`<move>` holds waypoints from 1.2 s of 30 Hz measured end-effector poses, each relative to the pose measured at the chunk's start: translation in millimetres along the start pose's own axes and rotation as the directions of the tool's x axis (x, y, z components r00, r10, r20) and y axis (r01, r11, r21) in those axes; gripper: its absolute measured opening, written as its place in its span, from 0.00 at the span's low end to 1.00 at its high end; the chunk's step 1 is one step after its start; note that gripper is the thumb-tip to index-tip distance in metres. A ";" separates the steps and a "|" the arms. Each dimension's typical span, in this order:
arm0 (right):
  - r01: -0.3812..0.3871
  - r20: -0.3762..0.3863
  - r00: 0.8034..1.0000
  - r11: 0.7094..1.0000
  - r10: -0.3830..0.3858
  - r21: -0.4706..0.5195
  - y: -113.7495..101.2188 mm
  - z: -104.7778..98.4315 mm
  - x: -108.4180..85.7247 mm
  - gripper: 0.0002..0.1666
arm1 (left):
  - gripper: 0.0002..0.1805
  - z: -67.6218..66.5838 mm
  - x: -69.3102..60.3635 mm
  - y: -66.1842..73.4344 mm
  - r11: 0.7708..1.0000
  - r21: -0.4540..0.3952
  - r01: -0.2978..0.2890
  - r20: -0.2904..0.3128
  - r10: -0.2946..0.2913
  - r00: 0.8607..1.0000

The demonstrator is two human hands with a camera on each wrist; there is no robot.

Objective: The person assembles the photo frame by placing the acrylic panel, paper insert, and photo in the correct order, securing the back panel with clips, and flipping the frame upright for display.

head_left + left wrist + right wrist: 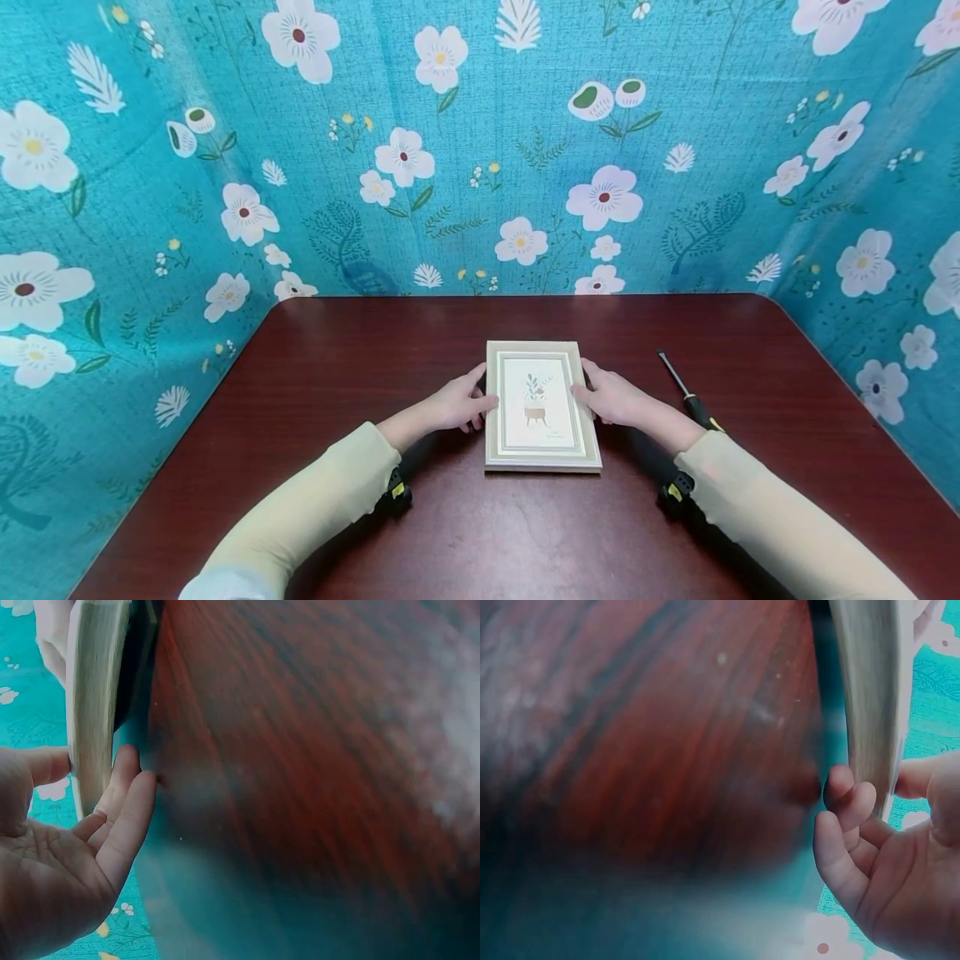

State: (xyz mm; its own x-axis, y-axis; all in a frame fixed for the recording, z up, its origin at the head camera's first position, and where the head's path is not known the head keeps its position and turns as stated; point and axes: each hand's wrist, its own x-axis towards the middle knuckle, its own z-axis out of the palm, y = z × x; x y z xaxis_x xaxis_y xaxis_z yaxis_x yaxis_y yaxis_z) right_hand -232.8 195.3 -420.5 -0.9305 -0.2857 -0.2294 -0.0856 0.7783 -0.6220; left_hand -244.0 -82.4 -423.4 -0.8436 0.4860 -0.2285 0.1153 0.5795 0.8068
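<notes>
A pale picture frame (536,407) with a drawing of a potted plant faces up near the middle of the table in the head view. My left hand (457,402) grips its left side, thumb on the front and fingers beneath. On the opposite side my right hand (615,395) holds the frame in the same way. In the left wrist view, the frame's edge (99,697) stands between thumb and curled fingers. The right wrist view likewise has the frame's edge (874,690) between thumb and fingers. The frame's back is mostly hidden.
A screwdriver (693,400) lies on the dark red-brown table (375,333), right of the frame, its handle end partly covered by the right sleeve. Behind the table and at both sides hangs a blue flowered cloth (465,150). Both wrists wear a black strapped device.
</notes>
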 end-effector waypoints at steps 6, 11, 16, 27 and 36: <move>0.027 0.002 1.000 1.000 -0.027 -0.006 0.7 2.4 4.1 0.38 | 0.41 -1.2 -2.6 -1.8 0.999 0.044 0.000 0.006 -0.001 1.000; 0.023 0.019 1.000 0.999 -0.022 -0.028 -0.2 2.4 5.7 0.39 | 0.41 -1.5 -2.1 -3.2 0.997 0.074 0.002 0.020 -0.004 1.000; 0.027 0.027 0.999 0.998 -0.026 -0.054 -1.5 0.5 5.0 0.38 | 0.41 -0.1 2.3 -5.1 0.994 0.107 -0.010 0.038 0.006 0.999; -0.004 0.046 0.999 0.995 0.008 -0.101 -1.3 0.3 7.7 0.38 | 0.41 2.2 6.1 -2.3 0.995 0.100 0.009 0.047 -0.014 0.999; 0.005 0.051 0.999 0.996 -0.001 -0.093 -0.8 0.9 9.9 0.33 | 0.35 -2.0 5.0 -1.1 0.997 0.076 0.009 0.062 -0.014 0.998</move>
State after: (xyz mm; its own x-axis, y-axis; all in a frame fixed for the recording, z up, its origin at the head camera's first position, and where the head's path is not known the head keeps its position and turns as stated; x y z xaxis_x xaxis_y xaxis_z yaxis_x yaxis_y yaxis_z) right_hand -241.6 191.3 -423.0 -0.9111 -0.3143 -0.2668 -0.1232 0.8252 -0.5512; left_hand -249.3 -81.9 -424.3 -0.8108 0.5178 -0.2729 0.1474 0.6320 0.7608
